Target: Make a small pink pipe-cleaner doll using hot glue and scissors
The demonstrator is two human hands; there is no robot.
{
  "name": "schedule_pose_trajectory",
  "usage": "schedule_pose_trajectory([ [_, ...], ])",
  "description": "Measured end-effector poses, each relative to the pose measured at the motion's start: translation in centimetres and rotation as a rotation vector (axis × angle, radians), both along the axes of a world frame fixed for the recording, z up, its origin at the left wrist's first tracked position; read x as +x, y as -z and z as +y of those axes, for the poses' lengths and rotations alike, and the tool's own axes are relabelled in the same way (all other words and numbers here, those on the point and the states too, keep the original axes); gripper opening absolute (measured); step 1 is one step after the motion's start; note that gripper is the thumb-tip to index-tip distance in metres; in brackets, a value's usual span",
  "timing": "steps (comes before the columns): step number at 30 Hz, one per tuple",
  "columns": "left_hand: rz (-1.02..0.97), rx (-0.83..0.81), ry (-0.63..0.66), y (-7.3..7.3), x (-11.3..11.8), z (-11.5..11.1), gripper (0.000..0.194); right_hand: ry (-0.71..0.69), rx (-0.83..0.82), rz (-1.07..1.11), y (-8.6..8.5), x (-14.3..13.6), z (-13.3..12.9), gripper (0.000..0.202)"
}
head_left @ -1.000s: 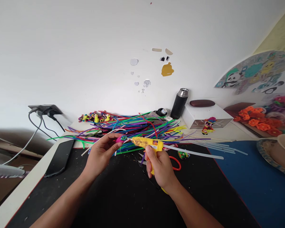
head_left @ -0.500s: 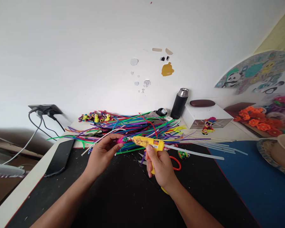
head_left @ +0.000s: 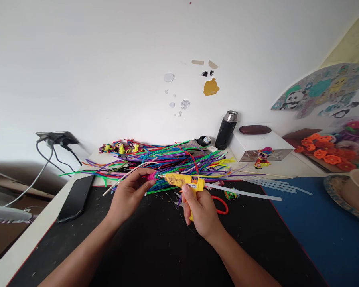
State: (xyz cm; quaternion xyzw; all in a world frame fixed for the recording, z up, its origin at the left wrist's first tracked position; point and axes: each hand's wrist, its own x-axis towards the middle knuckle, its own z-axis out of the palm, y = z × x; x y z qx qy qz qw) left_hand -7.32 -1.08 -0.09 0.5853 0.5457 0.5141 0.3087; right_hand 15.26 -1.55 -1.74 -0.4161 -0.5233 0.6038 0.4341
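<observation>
In our right hand [head_left: 202, 211], fingers wrap the yellow plastic glue gun [head_left: 178, 180], its long axis nearly level, its metal nozzle [head_left: 162, 175] pointing left at the small fuzzy pink-and-green piece [head_left: 151, 176] pinched by the fingers of our left hand [head_left: 126, 196]; we cannot quite tell whether they touch.

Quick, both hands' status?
Left hand: closed, pinching a small pink-and-teal piece.
Right hand: closed around the yellow glue gun.
</observation>
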Motion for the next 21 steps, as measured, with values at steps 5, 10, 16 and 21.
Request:
schedule_pose_trajectory([
  [5, 0.026, 0.019, 0.026, 0.35, -0.09, 0.03, 0.029, 0.001, -0.017, -0.008, -0.26, -0.06, -0.08, 0.068],
  [10, 0.083, 0.040, 0.026, 0.42, -0.06, -0.12, 0.026, 0.002, -0.021, -0.026, -0.34, -0.09, -0.11, 0.069],
  [16, 0.115, 0.070, 0.025, -0.16, 0.30, -0.27, 0.027, 0.008, -0.018, -0.020, -0.15, -0.07, -0.02, 0.068],
  [21, 0.120, 0.079, 0.020, 0.01, 0.12, -0.27, 0.026, 0.019, 0.006, -0.007, 0.05, -0.06, 0.03, 0.066],
])
